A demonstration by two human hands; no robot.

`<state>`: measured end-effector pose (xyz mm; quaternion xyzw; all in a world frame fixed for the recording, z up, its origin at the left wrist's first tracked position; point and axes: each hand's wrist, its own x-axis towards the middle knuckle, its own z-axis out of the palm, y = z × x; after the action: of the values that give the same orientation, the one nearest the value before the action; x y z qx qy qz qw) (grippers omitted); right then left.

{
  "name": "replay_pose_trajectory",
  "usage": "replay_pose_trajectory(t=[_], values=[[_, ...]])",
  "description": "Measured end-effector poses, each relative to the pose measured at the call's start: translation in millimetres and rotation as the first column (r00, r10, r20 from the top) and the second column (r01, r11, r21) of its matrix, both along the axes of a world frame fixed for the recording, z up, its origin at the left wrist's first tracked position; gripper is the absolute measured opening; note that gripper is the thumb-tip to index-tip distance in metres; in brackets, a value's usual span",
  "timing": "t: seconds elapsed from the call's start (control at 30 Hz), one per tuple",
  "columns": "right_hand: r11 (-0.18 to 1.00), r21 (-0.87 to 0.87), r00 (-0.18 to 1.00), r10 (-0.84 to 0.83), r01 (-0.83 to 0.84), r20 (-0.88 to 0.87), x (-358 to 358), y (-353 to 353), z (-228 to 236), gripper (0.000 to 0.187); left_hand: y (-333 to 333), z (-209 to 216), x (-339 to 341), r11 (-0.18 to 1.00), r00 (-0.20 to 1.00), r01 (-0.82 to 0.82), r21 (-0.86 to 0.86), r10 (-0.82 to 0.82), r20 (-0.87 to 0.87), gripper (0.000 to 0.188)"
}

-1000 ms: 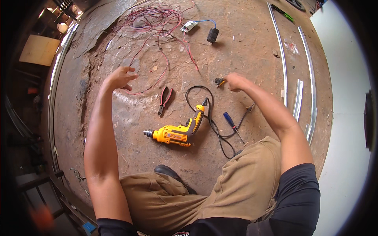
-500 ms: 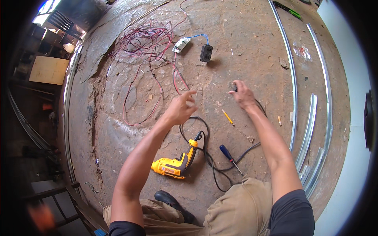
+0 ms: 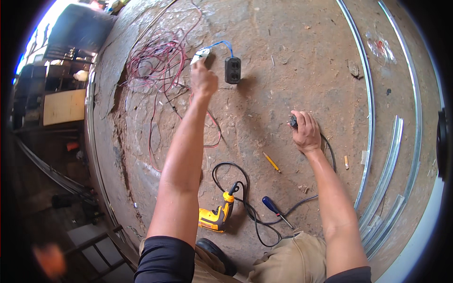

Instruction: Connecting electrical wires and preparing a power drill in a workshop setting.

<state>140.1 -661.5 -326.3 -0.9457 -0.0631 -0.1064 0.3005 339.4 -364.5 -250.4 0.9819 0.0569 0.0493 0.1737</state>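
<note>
My left hand [image 3: 204, 81] reaches far forward, its fingers closed at the near end of a small white electrical box [image 3: 202, 53]. Blue wires [image 3: 222, 43] join this box to a black double socket outlet [image 3: 232, 70] just to its right. In my right hand [image 3: 308, 133] is a black power plug [image 3: 293, 121], its prongs pointing left. The plug's black cord [image 3: 332, 148] trails back from the hand and loops to a yellow power drill [image 3: 216, 217] lying near my knees, partly hidden behind my left forearm.
Tangled red wire [image 3: 155, 61] lies at the far left. Between my arms are a yellow pencil [image 3: 272, 162] and a blue-handled screwdriver [image 3: 273, 207]. Long metal channels [image 3: 369, 94] run along the right side. A crack [image 3: 123, 160] splits the rough floor on the left.
My left hand has moved forward from above the floor to the white box. The view has shifted. My right hand still holds the plug, with its prongs now showing.
</note>
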Motion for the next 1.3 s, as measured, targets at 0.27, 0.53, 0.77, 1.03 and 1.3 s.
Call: replay_pose_trajectory(t=[0.27,0.53,0.77,1.03,1.3], values=[[0.999,0.013,0.999,0.052,-0.052,-0.004,9,12,7,0.044,82,-45,70,0.983,0.971,0.022,0.181,0.023,-0.239,0.103],[0.999,-0.006,0.999,0.044,-0.044,-0.019,9,13,7,0.044,90,-58,65,0.974,0.988,-0.022,0.225,0.055,-0.143,0.065],[0.999,0.001,0.999,0.038,-0.038,-0.013,8,12,7,0.042,81,-35,49,0.991,0.986,0.132,0.025,-0.128,-0.106,0.055],[1.0,0.003,1.0,0.027,-0.027,0.009,4,13,8,0.041,64,27,-21,0.623,0.904,0.106,-0.775,-0.385,-0.186,0.046],[1.0,0.006,0.999,0.017,-0.017,0.033,0,14,3,0.043,58,86,-155,0.467,0.866,-0.202,-0.861,-0.324,-0.38,0.05]])
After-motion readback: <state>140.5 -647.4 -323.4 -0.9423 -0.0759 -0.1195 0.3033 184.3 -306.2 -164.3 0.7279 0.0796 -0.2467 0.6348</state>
